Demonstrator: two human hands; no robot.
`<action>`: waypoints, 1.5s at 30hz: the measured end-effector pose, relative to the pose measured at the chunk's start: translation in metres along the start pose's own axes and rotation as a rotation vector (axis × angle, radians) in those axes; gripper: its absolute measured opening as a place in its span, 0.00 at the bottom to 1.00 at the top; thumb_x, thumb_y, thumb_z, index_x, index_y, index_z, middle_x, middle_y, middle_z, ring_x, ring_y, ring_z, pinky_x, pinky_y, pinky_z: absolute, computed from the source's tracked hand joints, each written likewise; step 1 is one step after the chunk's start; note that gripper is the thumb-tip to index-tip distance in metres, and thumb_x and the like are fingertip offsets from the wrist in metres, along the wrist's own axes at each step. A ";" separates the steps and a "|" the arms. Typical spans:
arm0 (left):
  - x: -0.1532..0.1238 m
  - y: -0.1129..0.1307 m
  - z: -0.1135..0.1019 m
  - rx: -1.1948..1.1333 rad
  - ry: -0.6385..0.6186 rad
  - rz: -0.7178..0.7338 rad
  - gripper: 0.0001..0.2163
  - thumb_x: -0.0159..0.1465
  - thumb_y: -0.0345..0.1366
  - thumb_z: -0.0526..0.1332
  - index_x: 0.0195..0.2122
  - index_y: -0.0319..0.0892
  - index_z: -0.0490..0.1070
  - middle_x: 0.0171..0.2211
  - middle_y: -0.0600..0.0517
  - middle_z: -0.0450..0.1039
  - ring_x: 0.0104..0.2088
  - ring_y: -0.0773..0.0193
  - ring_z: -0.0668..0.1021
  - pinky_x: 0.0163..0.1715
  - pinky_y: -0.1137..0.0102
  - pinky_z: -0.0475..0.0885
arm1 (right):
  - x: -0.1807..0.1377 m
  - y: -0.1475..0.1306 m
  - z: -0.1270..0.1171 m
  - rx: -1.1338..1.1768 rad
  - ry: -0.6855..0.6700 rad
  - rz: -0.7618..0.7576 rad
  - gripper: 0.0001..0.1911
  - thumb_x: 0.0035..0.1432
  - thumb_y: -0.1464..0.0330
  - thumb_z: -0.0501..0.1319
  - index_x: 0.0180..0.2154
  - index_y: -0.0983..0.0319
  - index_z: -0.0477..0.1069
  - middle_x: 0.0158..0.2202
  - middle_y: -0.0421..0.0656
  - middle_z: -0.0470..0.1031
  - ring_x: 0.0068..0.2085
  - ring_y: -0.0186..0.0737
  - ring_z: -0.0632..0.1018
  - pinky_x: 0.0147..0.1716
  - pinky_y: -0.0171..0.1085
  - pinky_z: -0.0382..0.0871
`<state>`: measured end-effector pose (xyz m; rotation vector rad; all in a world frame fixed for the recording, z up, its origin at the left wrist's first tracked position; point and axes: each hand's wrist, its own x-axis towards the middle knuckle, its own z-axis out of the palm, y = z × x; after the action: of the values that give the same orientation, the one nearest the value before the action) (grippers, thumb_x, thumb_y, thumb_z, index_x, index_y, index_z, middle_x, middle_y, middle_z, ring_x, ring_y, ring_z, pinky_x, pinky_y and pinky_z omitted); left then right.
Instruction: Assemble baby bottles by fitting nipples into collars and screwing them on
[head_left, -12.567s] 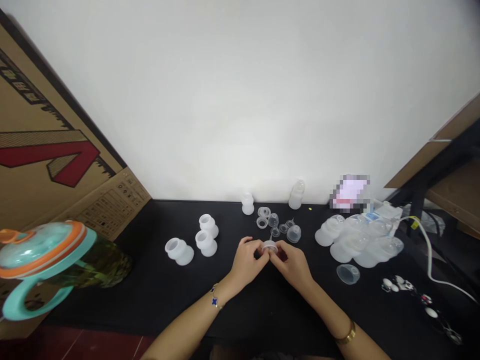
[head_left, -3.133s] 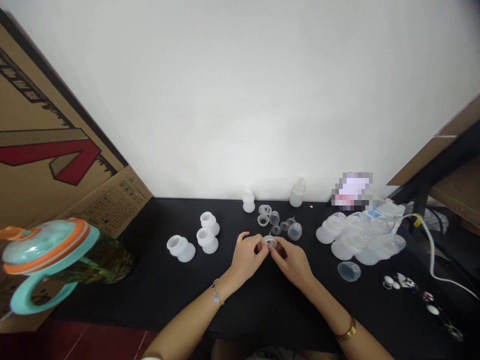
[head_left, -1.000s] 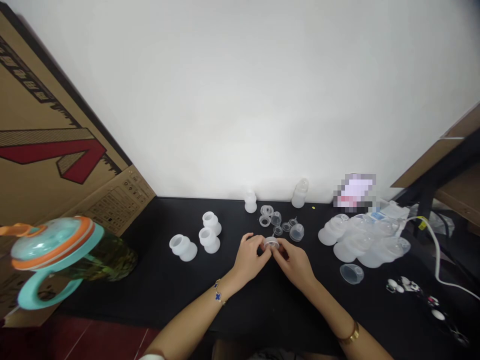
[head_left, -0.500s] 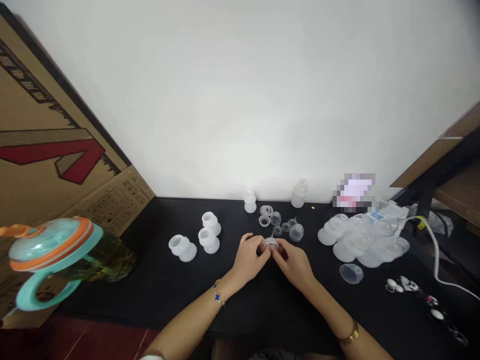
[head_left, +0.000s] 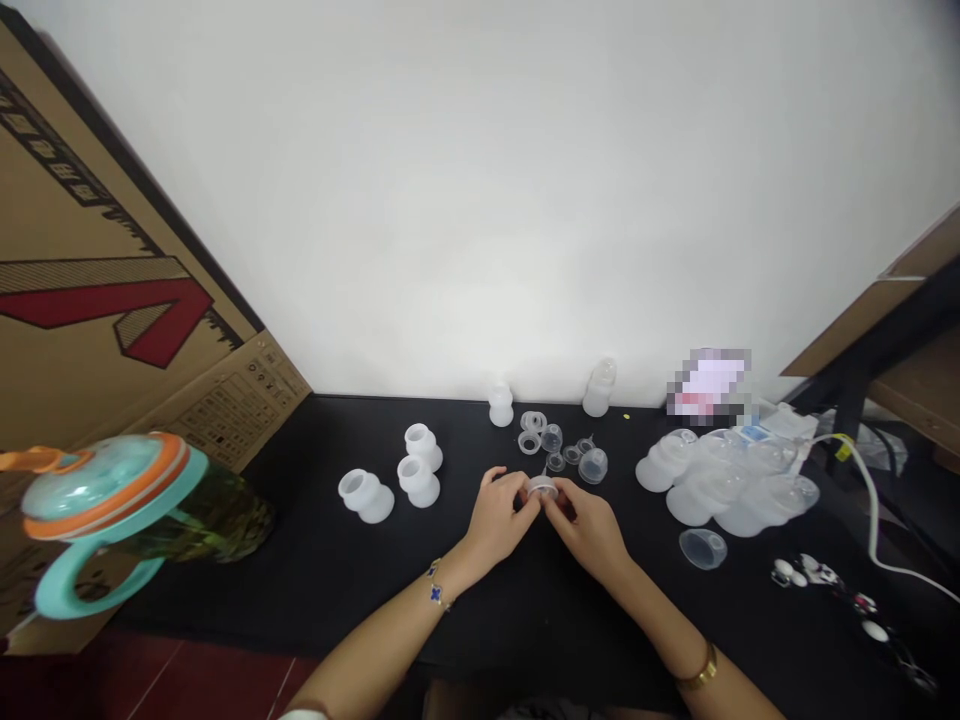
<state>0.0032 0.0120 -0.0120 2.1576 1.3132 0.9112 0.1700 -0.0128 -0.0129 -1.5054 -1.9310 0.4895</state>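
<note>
Fingertips of my left hand [head_left: 496, 518] and my right hand [head_left: 589, 522] close from both sides on a white baby bottle collar [head_left: 542, 484], low over the black table. A thin pointed tip, like a teat's, shows just above the collar; the fingers hide its lower part. Just beyond my hands lie loose collars [head_left: 529, 443], clear teats [head_left: 556, 462] and clear domed caps [head_left: 593, 465]. One small white bottle [head_left: 501, 404] stands open-topped by the wall. Farther right is a capped bottle [head_left: 599, 388]. Several open white bottles [head_left: 418, 481] stand to the left.
Several capped bottles [head_left: 697, 495] cluster at the right, with a clear cap [head_left: 703, 549] in front. A white cable [head_left: 874, 520] and a beaded strap [head_left: 862, 605] lie farther right. At the left are a large teal-lidded jug [head_left: 112, 490] and a cardboard box [head_left: 112, 240].
Both hands keep hold of the collar in nearly the same place. The view has shifted very slightly; nothing on the table has visibly moved.
</note>
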 end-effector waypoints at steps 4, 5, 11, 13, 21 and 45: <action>0.000 -0.001 0.001 -0.006 -0.002 0.001 0.11 0.65 0.33 0.55 0.25 0.43 0.60 0.23 0.60 0.63 0.27 0.67 0.70 0.55 0.60 0.61 | 0.000 -0.001 0.000 -0.002 -0.003 0.007 0.14 0.66 0.60 0.53 0.41 0.60 0.72 0.23 0.37 0.72 0.23 0.35 0.73 0.24 0.32 0.60; 0.000 -0.001 0.001 -0.008 -0.001 0.000 0.10 0.66 0.33 0.55 0.25 0.43 0.60 0.23 0.60 0.63 0.27 0.67 0.70 0.55 0.60 0.61 | 0.000 -0.001 0.000 -0.003 -0.003 0.005 0.14 0.66 0.60 0.53 0.41 0.60 0.72 0.23 0.37 0.72 0.23 0.35 0.73 0.24 0.32 0.60; -0.001 -0.002 0.001 -0.009 -0.002 0.004 0.11 0.66 0.33 0.55 0.25 0.43 0.60 0.23 0.61 0.63 0.27 0.68 0.70 0.55 0.60 0.61 | 0.001 -0.001 0.000 -0.005 -0.006 0.009 0.13 0.66 0.60 0.53 0.40 0.60 0.72 0.23 0.37 0.72 0.23 0.35 0.73 0.24 0.32 0.60; -0.001 -0.002 0.001 -0.009 0.000 0.008 0.11 0.66 0.33 0.55 0.25 0.43 0.60 0.23 0.61 0.63 0.27 0.68 0.70 0.55 0.60 0.61 | 0.001 -0.001 0.001 -0.004 -0.009 0.013 0.13 0.66 0.60 0.53 0.40 0.60 0.72 0.23 0.37 0.72 0.23 0.35 0.73 0.24 0.32 0.60; -0.001 -0.002 0.001 -0.003 0.001 -0.002 0.11 0.65 0.33 0.55 0.25 0.44 0.59 0.22 0.60 0.63 0.26 0.67 0.70 0.54 0.60 0.62 | 0.001 -0.001 0.001 -0.007 -0.009 0.010 0.13 0.65 0.60 0.53 0.41 0.60 0.72 0.23 0.37 0.72 0.23 0.36 0.74 0.24 0.32 0.60; -0.001 0.002 -0.003 0.005 -0.005 -0.007 0.12 0.67 0.34 0.52 0.24 0.44 0.60 0.22 0.59 0.65 0.26 0.66 0.70 0.53 0.60 0.63 | 0.001 -0.003 -0.001 -0.012 -0.007 -0.001 0.14 0.66 0.60 0.52 0.40 0.60 0.72 0.22 0.38 0.72 0.23 0.35 0.73 0.24 0.32 0.61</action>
<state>0.0021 0.0105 -0.0091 2.1567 1.3207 0.8997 0.1683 -0.0130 -0.0101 -1.5119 -1.9428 0.4844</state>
